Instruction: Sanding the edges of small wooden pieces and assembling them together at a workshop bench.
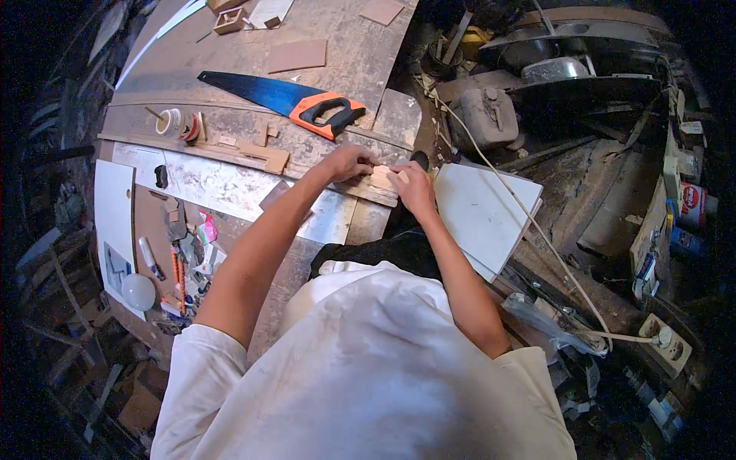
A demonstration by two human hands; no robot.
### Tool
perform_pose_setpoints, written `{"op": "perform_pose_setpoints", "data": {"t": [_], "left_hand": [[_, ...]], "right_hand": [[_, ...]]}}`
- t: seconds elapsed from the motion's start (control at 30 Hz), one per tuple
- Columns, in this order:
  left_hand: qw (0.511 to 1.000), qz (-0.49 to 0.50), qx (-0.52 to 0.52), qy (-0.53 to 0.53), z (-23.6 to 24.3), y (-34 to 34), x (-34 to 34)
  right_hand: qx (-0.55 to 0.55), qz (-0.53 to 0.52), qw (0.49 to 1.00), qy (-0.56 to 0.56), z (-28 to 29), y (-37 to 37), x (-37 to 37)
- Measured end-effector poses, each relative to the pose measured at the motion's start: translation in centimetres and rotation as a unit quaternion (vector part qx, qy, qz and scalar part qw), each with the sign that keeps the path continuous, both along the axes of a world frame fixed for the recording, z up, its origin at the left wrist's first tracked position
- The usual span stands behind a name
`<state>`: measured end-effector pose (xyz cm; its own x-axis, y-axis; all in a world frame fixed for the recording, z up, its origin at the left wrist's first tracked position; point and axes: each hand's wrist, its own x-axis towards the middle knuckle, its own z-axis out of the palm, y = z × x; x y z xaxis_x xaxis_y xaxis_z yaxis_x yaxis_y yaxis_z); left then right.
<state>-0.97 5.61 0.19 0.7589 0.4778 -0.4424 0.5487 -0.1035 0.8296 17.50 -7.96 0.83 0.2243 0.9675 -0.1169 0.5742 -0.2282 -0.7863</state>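
A small pale wooden piece (381, 178) lies at the near right edge of the workbench (230, 100), between my two hands. My left hand (353, 164) is closed with its fingertips at the piece's left end. From the other side, my right hand (414, 186) grips its right end, fingers bent round it. Part of the piece is hidden by my fingers. Beyond my hands rests a handsaw (284, 100) with a blue blade and an orange and black handle. Left of my left hand are thin wooden offcuts (264, 156).
A white tub (170, 123) with a stick stands on the bench's left. Flat wooden plates (297, 56) lie farther back. White boards (487, 211) lean right of my hands, with a cable (529, 211) crossing them. Small tools and a round bulb (139, 291) fill a lower tray area left.
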Motion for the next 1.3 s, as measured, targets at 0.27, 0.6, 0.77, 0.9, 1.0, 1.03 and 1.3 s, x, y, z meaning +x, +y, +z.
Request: {"op": "perform_pose_setpoints", "data": {"t": [0.27,0.6,0.77,0.9,1.0,1.03,1.3], "left_hand": [[0.995,-0.024,0.068,0.072,1.0,0.3,0.8],[0.991,-0.048,0.096,0.074,-0.4,0.7,1.0],[0.993,-0.048,0.081,0.076,-0.5,0.8,1.0],[0.992,-0.055,0.082,0.08,0.0,0.7,1.1],[0.992,-0.047,0.091,0.072,0.0,0.6,0.8],[0.993,-0.045,0.092,0.061,-0.2,0.6,0.6],[0.992,-0.055,0.086,0.074,0.1,0.8,0.8]], "right_hand": [[-0.03,-0.126,0.986,0.101,-1.0,-1.0,0.3],[-0.185,-0.212,0.897,0.341,0.2,-2.4,1.6],[-0.179,-0.205,0.901,0.338,0.0,-2.3,1.7],[-0.132,-0.187,0.935,0.271,-1.6,-2.4,1.8],[-0.127,-0.194,0.937,0.261,-1.4,-2.4,1.8],[-0.126,-0.195,0.937,0.262,-1.2,-2.3,1.7],[-0.106,-0.214,0.935,0.263,-0.9,-2.1,0.9]]}}
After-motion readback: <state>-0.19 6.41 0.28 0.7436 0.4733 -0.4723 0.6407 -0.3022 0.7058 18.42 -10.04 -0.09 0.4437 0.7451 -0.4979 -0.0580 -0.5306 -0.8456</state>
